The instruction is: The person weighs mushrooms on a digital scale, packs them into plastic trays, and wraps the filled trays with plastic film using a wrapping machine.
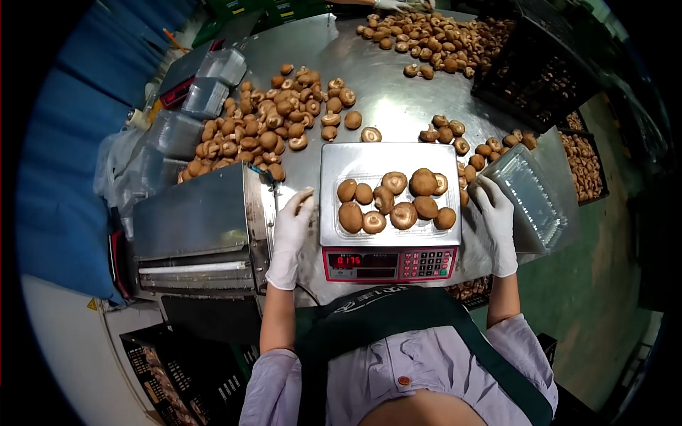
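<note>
On the steel pan of a red-framed scale (pixel 330 241) lies a clear plastic tray (pixel 387 209) with several brown mushrooms (pixel 403 215) in it. The red display (pixel 349 260) appears to read 0.175. Left of the scale, my white-gloved left hand (pixel 293 227) rests by the metal machine's edge, fingers curled together; whether anything is in them is hidden. My gloved right hand (pixel 496 220) is right of the scale, fingers slightly apart and empty, beside a stack of clear trays (pixel 529 195) and a few loose mushrooms (pixel 469 173).
A large mushroom heap (pixel 273 117) lies back left, near stacked clear boxes (pixel 177 131). A metal machine (pixel 192 213) stands at left. Another heap (pixel 447 42) and a black crate (pixel 536 71) are back right. A co-worker's gloved hands (pixel 394 5) show at the top.
</note>
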`<state>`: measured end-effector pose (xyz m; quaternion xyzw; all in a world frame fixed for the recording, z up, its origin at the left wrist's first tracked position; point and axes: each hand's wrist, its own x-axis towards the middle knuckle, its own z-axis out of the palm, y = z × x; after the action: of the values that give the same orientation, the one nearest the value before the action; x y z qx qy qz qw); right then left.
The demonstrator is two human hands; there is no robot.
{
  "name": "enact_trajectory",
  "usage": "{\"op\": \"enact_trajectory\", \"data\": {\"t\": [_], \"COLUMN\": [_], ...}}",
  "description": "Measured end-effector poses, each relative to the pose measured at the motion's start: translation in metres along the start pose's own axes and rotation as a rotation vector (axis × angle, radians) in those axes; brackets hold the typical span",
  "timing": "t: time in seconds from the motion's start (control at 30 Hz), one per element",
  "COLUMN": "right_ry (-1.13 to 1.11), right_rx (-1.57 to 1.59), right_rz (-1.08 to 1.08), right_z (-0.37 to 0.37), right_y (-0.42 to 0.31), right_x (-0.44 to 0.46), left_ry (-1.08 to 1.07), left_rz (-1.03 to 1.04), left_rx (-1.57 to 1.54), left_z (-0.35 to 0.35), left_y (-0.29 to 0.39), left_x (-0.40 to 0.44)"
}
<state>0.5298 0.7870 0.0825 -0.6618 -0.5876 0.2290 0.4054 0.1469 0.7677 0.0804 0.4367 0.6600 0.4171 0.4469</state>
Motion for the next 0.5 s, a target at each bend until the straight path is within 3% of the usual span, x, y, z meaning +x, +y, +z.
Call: {"op": "enact_trajectory", "data": {"t": [0.07, 0.1, 0.17, 0.3, 0.43, 0.5], "right_ry": [-0.202, -0.282, -0.452, -0.323, -0.340, -0.368], "right_rx": [-0.045, 0.002, -0.192, -0.191, 0.086, 0.053], "right_rz": [0.235, 0.268, 0.186, 0.174, 0.246, 0.277], "right_z": [0.001, 0.009, 0.016, 0.027, 0.022, 0.020], "right_y": [-0.021, 0.000, -0.003, -0.006, -0.010, -0.016], "right_x": [0.001, 0.002, -0.002, -0.022, -0.054, -0.065], "left_ry": [-0.051, -0.057, -0.097, -0.044, -0.093, -0.059], "left_rz": [-0.069, -0.097, -0.179, -0.120, -0.198, -0.178], "left_rx": [-0.004, 0.034, 0.090, 0.059, 0.019, 0.003], "left_z": [0.012, 0.018, 0.031, 0.034, 0.016, 0.006], "left_y": [-0.015, -0.022, -0.012, -0.029, -0.021, -0.022], "left_x": [0.002, 0.000, -0.009, -0.014, -0.036, -0.047]}}
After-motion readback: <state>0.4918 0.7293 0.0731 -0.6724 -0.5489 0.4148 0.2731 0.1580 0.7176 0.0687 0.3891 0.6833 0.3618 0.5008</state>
